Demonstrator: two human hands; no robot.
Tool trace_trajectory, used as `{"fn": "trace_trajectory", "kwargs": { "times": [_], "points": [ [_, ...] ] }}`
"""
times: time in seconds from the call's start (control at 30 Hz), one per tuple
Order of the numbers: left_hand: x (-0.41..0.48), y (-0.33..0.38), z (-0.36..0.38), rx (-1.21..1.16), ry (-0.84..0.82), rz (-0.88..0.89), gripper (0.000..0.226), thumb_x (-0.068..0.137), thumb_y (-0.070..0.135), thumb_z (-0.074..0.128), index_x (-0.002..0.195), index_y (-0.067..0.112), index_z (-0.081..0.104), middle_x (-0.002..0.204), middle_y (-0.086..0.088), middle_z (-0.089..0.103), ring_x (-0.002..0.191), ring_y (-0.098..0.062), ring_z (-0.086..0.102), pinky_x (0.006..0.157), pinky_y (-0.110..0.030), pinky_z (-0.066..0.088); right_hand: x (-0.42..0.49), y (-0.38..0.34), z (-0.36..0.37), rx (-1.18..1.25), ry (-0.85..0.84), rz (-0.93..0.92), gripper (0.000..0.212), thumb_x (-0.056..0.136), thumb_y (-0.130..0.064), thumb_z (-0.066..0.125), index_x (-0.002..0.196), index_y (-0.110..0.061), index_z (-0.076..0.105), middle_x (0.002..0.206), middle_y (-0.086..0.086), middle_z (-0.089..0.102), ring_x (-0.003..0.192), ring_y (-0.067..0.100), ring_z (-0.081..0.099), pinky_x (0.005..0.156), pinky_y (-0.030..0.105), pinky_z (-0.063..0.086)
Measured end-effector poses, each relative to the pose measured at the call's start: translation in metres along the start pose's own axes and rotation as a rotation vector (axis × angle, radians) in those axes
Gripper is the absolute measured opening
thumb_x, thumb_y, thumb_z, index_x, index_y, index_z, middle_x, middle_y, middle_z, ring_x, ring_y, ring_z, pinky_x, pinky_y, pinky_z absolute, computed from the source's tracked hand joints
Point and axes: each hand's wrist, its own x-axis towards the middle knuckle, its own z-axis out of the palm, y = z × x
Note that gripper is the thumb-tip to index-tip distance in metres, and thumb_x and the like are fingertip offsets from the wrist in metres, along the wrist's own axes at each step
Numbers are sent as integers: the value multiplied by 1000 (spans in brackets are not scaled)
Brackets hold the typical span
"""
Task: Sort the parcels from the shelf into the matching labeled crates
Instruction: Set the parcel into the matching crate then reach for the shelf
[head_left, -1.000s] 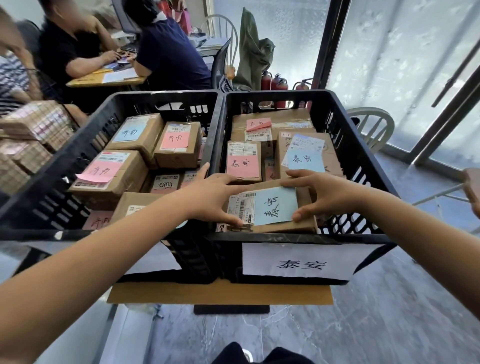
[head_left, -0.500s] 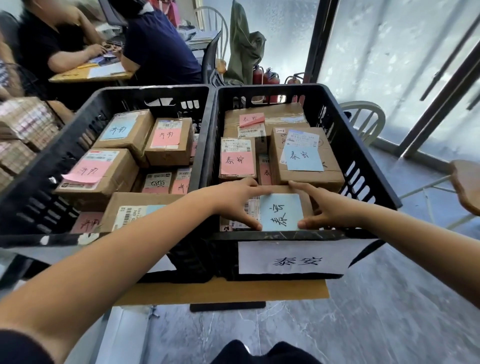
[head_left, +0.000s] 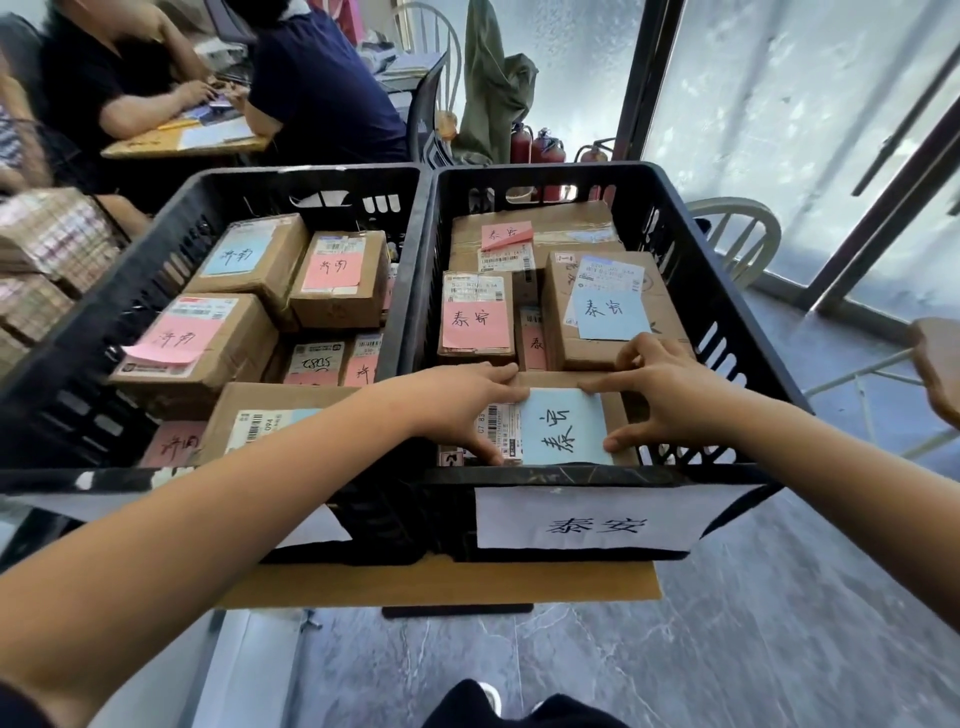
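You are gripping the parcel (head_left: 619, 413) with left hand (head_left: 462, 410) and right hand (head_left: 667, 395), fingers curling over its edges. It is lying flat against the near wall of the right crate (head_left: 727, 322), beside other tagged boxes; the left crate (head_left: 104, 332) is holding more. Brown cardboard, bearing a blue handwritten note (head_left: 563, 428).

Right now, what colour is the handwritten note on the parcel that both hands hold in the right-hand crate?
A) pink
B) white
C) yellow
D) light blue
D: the parcel gripped by the left hand and the right hand at the near end of the right-hand crate bears a light blue note.
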Motion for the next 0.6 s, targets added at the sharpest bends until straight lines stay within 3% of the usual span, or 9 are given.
{"fn": "trace_trajectory", "kwargs": {
  "times": [0.07,0.2,0.33,0.4,0.47,0.6],
  "points": [
    [0,0,-3,-6,-3,0,85,81,47,64,149,26,17,158,3,3,145,-15,6,115,-28,9,1,4,-3,106,16,14,61,74,-53,68,131,-45,47,133,1,29,129,23,25,111,41,26],
    [20,8,-21,-108,144,-20,69,90,46,51,148,21,21,157,-1,14,143,-17,18,114,-31,17,18,23,-13,368,301,243,59,85,-44,62,138,-29,41,145,13,29,132,33,31,109,45,30],
    [66,23,-35,-388,251,-127,54,97,38,42,143,12,31,142,-10,43,125,-23,44,95,-29,36,46,44,-14,589,233,477,71,91,-39,55,148,-13,22,150,19,26,130,36,38,105,40,34],
    [79,28,-35,-539,223,-183,60,98,37,41,148,11,19,147,-9,37,130,-24,40,100,-30,32,55,50,-10,765,237,492,72,92,-31,57,149,-10,19,149,15,31,132,32,37,106,37,32],
    [86,31,-33,-586,224,-204,69,97,36,45,150,12,7,151,-8,29,134,-24,34,105,-28,28,59,52,-7,767,237,471,74,89,-26,61,148,-9,19,148,12,35,131,29,39,102,33,33],
    [87,33,-33,-549,275,-180,75,90,37,57,147,7,17,151,-9,31,134,-24,35,101,-25,31,59,47,-10,592,266,415,78,84,-31,66,146,-8,25,145,11,40,129,28,41,100,31,34]
  ]
}}
